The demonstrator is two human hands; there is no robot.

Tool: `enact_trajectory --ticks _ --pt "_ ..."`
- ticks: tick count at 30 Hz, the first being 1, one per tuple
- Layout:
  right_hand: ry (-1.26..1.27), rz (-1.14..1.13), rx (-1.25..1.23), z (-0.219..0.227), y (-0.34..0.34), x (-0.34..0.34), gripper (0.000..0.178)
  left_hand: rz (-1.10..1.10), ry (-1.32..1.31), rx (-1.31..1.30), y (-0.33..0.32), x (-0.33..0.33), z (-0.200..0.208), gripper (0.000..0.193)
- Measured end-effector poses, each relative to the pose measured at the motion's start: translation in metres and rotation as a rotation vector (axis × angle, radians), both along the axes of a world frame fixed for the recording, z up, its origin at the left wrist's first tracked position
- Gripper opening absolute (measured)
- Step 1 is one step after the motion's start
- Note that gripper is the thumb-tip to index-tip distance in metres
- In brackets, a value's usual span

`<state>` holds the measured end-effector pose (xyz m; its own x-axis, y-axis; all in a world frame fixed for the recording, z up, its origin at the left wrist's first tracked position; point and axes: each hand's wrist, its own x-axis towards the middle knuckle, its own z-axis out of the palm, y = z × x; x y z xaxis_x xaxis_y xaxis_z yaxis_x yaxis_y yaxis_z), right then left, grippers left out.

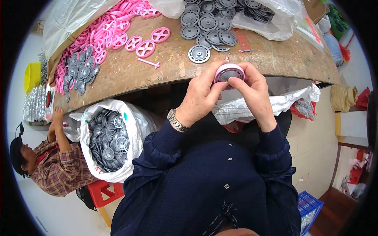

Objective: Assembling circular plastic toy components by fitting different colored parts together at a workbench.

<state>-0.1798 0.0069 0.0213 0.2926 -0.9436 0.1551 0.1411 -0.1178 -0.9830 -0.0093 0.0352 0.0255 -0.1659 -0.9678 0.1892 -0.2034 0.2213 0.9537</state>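
Between my two hands, just off the table's front edge, is a small toy wheel [230,73] with a pink rim and a grey disc in its middle. My left hand [202,92] wraps the wheel's left side, thumb at its lower edge. Around the right side curls my right hand [254,90], its thumb pressing on the grey disc. A single grey disc [199,54] lies on the table beyond my left fingers, beside a heap of grey discs [207,22]. Left of these rest loose pink spoked rims [145,48] and a pink peg-like stick [149,63].
A large pile of pink rims [84,43] covers the table's left, with smaller grey discs [81,70] on it. Below stands a white sack [136,157] full of grey discs. A person [55,165] in a plaid shirt sits at far left. A blue crate [309,208] is lower right.
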Motion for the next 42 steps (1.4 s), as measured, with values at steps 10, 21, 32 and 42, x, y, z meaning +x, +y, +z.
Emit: enact_trajectory --ticks 10,21,32,42 --pt "0.241 0.065 -0.053 -0.009 0.000 -0.028 0.012 -0.011 -0.330 -0.469 -0.006 0.000 -0.019 0.046" --pt "1.191 -0.032 -0.665 -0.018 -0.008 -0.083 0.020 0.264 -0.745 -0.665 -0.061 0.035 -0.020 0.032" --pt "0.980 -0.256 -0.911 -0.011 -0.085 0.007 0.012 0.388 -0.703 -0.665 -0.060 0.029 -0.041 0.029" --pt "1.010 -0.209 -0.997 -0.018 -0.110 0.002 0.010 0.405 -0.651 -0.688 -0.057 0.031 -0.042 0.027"
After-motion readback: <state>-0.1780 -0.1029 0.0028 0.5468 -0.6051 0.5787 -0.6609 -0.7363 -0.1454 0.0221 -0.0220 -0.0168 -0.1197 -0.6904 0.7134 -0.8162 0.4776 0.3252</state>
